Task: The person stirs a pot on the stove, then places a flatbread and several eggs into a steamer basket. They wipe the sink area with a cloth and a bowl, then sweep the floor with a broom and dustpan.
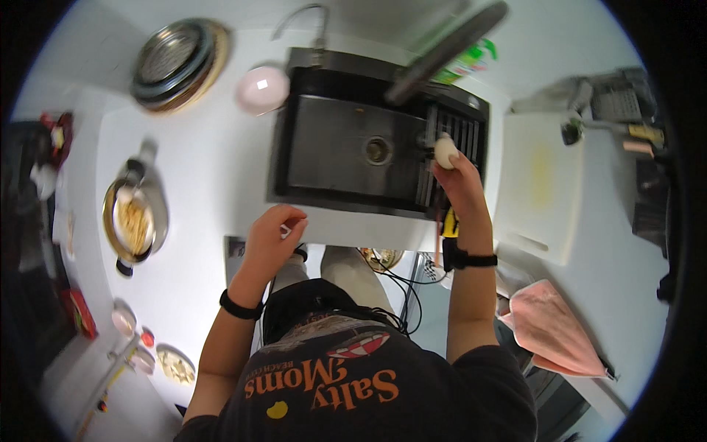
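My right hand (459, 175) grips a pale, rounded food item (446, 153), which looks like a peeled onion or an egg; blur leaves this unsettled. It is above the ribbed drying rack (469, 132) on the right side of the black sink (337, 149). My left hand (276, 235) hovers by the front counter edge, left of centre. Its fingers are loosely curled, with a gap to the thumb, and I see nothing held there. The drain (378, 150) shows in the basin, and a dark faucet (447, 52) slants over the back right.
Left of the sink are a pink bowl (263, 90), stacked trays (171, 61) and a two-handled steel pan (110, 221) containing yellowish strips. A white cutting board (544, 193) lies to the right, near a pink cloth (552, 326). Black cables (411, 293) hang before my legs.
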Motion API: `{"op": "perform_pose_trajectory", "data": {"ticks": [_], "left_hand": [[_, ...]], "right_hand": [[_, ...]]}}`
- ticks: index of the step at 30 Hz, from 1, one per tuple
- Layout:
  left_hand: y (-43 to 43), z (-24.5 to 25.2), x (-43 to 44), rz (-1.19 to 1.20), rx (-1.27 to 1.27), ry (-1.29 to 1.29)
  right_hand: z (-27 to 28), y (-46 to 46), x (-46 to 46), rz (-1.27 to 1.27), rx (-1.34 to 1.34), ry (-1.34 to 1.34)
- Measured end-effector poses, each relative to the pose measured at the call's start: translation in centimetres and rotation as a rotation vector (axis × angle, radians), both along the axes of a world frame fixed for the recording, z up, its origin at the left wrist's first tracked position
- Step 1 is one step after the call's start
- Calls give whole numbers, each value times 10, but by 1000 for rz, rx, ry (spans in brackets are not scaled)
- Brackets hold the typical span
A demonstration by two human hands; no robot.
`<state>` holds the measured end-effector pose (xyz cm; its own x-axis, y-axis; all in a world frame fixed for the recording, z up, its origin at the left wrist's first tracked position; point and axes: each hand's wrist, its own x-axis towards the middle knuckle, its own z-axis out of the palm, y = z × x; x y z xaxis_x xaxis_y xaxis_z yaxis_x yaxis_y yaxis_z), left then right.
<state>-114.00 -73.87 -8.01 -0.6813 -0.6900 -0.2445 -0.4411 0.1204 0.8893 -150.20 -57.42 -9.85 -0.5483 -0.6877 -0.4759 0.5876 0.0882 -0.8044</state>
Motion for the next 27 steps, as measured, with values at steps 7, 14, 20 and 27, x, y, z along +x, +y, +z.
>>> {"op": "perform_pose_trajectory", "data": {"ticks": [7, 14, 20, 27], "left_hand": [[-3, 4, 151, 178, 48, 51], [4, -1, 287, 506, 74, 118], [17, -14, 341, 792, 118, 113], [26, -23, 364, 1016, 155, 59]], "right_hand": [[24, -95, 188, 365, 17, 54], [-5, -244, 388, 826, 21, 271], [-11, -353, 484, 1108, -123, 1101], [-23, -382, 529, 1705, -318, 1337]]}}
